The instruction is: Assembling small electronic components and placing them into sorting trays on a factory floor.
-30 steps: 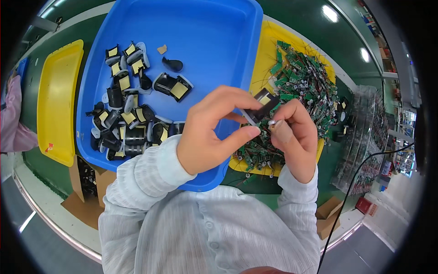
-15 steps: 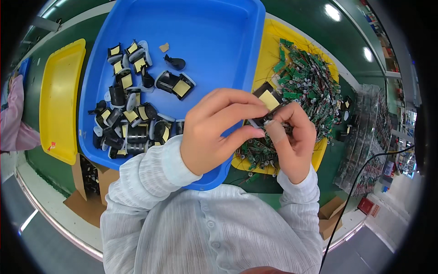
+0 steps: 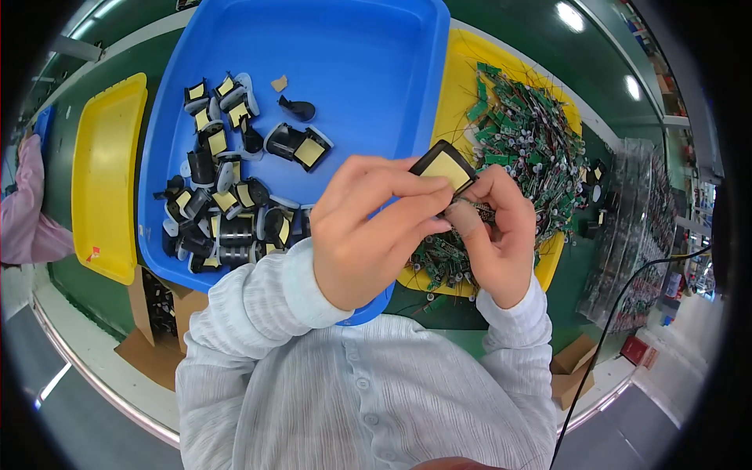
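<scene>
Between my hands, over the right edge of the blue tray, is a black plastic housing [image 3: 446, 166] with a pale yellow pad facing up. My left hand [image 3: 376, 227] pinches it from the left, fingertips on the pad's lower edge and thumb underneath. My right hand [image 3: 505, 239] is closed at its lower right edge, with tape wrapped around one digit. Anything small between the fingertips is hidden. Just behind the right hand lies a heap of small green circuit boards with wires [image 3: 525, 141].
Several similar black and grey housings [image 3: 223, 184] fill the left part of the blue tray [image 3: 360, 47]. A yellow tray [image 3: 560, 254] holds the circuit boards. Another yellow tray [image 3: 106, 172], a cardboard box [image 3: 149, 352], clear plastic trays [image 3: 627, 227] and a black cable [image 3: 603, 337] surround the workspace.
The black housing has tilted and shifted slightly left and down, so its yellow pad shows more fully. Both hands have stayed close together around it.
</scene>
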